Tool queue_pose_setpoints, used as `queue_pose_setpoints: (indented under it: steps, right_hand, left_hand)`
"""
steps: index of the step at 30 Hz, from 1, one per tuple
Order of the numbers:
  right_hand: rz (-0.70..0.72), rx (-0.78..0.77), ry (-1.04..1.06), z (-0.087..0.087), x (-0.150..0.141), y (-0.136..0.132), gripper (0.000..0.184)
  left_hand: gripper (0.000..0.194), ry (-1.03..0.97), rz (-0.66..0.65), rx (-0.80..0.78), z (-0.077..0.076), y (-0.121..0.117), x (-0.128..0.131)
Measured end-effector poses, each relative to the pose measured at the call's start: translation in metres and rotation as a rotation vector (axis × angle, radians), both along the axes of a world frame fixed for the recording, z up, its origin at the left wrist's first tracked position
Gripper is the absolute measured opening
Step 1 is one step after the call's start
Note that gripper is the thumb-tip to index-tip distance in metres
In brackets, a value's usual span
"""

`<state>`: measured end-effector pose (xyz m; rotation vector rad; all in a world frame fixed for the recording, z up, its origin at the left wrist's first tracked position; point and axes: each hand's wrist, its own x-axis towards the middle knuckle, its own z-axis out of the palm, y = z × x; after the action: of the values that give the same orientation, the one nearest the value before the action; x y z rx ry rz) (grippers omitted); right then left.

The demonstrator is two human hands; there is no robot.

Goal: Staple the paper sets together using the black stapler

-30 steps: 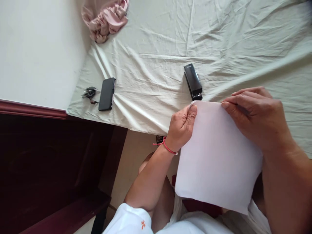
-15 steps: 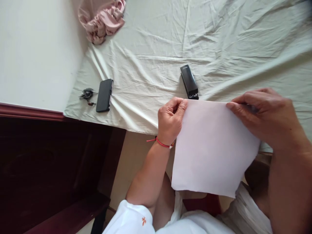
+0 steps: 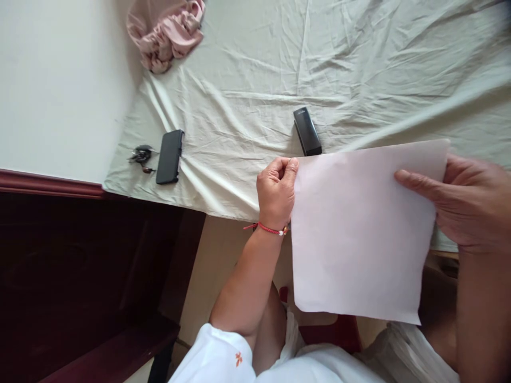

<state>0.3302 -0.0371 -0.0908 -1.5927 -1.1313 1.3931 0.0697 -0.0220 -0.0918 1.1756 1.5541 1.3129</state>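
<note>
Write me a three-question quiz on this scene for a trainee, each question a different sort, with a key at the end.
1. True or false: the left hand and the right hand both hold the white paper.
2. Short answer: which black thing lies nearest the top edge of the white paper?
3. Fill in the blank: the red bracelet is on the person's ____ wrist.

Key: 1. True. 2. The stapler. 3. Left.

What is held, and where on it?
The paper: left hand grips its upper left corner; right hand holds it near the upper right.
</note>
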Motion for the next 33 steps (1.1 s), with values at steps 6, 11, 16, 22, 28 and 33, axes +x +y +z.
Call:
queue_pose_setpoints:
  steps: [6,11,16,22,28,33]
  right_hand:
    - [-0.224,-0.093,-0.166,-0.007,0.021,-0.003,0.064]
    - [-0.172,-0.115,-0.401,0.001,0.027,-0.003,0.059]
    - [-0.139,-0.134,-0.374,0.013,0.022,0.000,0.049]
    - [-0.144,0.030,-0.532,0.017,0.011,0.002,0.038]
    - [-0.191,0.060,-0.498,0.024,-0.001,0.001,0.039]
    - [-0.195,0.104,-0.508,0.021,-0.002,0.003,0.039]
  left_hand:
    - [0.026,0.028,-0.120,-0.158,0.002,0.007,-0.003]
    - [0.023,0.242,-0.135,-0.140,0.004,0.011,0.001]
    - [0.025,0.559,-0.099,-0.126,0.009,0.017,0.010]
    - [0.021,0.679,-0.044,-0.108,0.009,0.019,0.016]
    - [0.020,0.604,-0.014,-0.038,0.005,0.022,0.012]
    - [0.024,0.573,0.036,-0.029,0.002,0.028,0.011]
